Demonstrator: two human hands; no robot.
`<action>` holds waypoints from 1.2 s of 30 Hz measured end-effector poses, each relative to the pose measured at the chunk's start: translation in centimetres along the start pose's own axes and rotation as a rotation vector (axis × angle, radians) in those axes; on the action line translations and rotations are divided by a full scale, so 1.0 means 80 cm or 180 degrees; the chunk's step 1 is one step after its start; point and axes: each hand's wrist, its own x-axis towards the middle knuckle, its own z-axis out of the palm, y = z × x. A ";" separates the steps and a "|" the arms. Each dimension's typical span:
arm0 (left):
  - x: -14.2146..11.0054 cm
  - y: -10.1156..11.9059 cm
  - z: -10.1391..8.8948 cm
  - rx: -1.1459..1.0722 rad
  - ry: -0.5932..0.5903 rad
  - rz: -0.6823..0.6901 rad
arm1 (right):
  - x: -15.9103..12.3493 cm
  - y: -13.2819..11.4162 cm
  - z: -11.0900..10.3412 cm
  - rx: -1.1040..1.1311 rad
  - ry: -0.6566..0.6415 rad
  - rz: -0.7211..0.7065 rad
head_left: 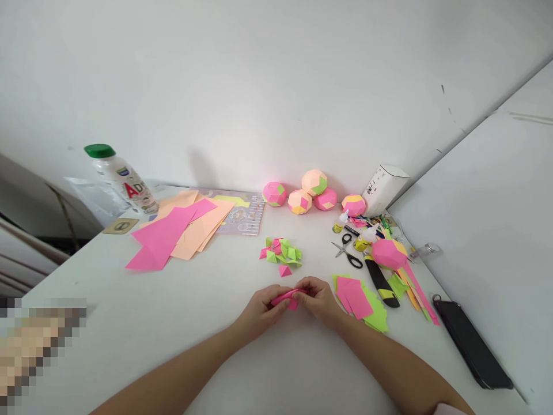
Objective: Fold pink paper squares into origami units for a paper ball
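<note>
Between my two hands is a folded piece of pink paper (pixel 283 298), held low over the white table. My left hand (pixel 261 308) pinches its left part, thumb in front. On the other side my right hand (pixel 317 300) grips it with thumb and fingers closed; the fingertips partly cover the paper. Just beyond my hands lies a small pink folded piece (pixel 285 271). Behind that sits a little heap of green and pink folded pieces (pixel 272 257). To the right of my right hand, pink paper cutouts (pixel 354 297) rest on green paper cutouts (pixel 377 314).
Several faceted paper balls (pixel 300 202) stand along the wall. On the right are scissors (pixel 347 252), glue bottles (pixel 364 238), a box cutter (pixel 381 282) and a dark phone (pixel 470 343). Pink sheets (pixel 164 239), peach sheets (pixel 190 242) and a green-capped bottle (pixel 125 181) are at left.
</note>
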 end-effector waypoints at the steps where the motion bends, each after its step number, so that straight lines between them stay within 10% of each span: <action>1: 0.000 -0.001 0.000 -0.0017 0.0011 -0.0002 | 0.000 0.000 0.000 0.0005 0.0005 0.0012; 36: 0.003 -0.013 0.000 -0.0854 -0.0012 -0.0550 | -0.008 -0.010 0.004 -0.0875 -0.0066 -0.0270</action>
